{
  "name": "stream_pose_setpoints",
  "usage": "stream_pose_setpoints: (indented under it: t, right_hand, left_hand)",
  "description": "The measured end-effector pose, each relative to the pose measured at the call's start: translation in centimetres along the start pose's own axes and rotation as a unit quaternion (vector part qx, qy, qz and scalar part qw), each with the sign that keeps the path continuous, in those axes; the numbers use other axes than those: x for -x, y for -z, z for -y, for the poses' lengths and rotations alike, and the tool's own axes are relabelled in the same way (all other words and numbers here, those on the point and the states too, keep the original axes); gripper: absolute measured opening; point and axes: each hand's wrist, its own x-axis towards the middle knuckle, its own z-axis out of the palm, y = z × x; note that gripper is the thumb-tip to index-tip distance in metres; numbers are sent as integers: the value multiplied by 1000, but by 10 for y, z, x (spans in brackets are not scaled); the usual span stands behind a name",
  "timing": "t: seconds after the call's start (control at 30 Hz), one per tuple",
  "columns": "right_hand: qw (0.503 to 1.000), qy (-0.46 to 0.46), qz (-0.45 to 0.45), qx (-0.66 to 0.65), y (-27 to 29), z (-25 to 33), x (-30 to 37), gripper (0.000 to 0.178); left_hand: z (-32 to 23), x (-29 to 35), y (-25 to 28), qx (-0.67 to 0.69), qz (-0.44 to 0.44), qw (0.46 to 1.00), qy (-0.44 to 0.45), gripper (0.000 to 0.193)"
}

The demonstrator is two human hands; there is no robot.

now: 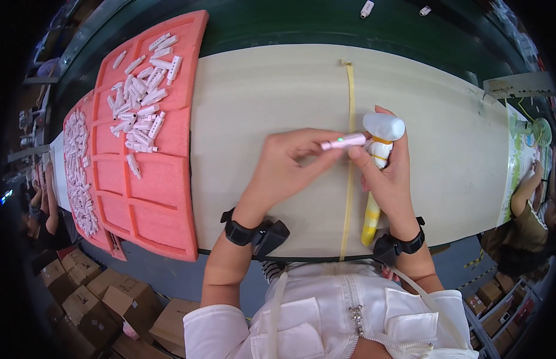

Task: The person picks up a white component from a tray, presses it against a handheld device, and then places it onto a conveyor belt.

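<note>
Between thumb and fingers of my left hand point(288, 167), a small slim white-pink plastic device point(345, 142) is pinched level, its green light lit. My right hand point(391, 179) is closed round the upper handle of a mallet point(384, 127). The mallet has a pale, rounded head and a handle that is white above and yellow below, slanting down toward the table's near edge. The right thumb tip is beside the device's right end; whether they touch, I cannot tell. Both hands are over the beige table mat point(272, 78).
Left of the mat lies a pink foam tray point(158, 215) with many loose white devices point(143, 99); another filled tray point(80, 173) is beyond it. Yellow tape point(350, 90) crosses the mat. Two small devices point(366, 9) lie on the green far surface. Cardboard boxes point(131, 299) and other people flank the table.
</note>
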Motion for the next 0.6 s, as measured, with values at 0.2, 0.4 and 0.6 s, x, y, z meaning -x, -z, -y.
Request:
stream_pose_setpoints:
  t: [0.2,0.4,0.6]
  right_hand:
    - [999,-16,10,31,5,0,-1,66]
    - [998,22,20,46,7,-13,-4,68]
    - [999,-11,20,48,10,-4,-2,68]
  left_hand:
    - [-6,-18,100,237,-429,867,-94,33]
    - [-3,-27,137,259,-489,826,-111,32]
    - [-8,-157,45,-130,-70,972,-181,37]
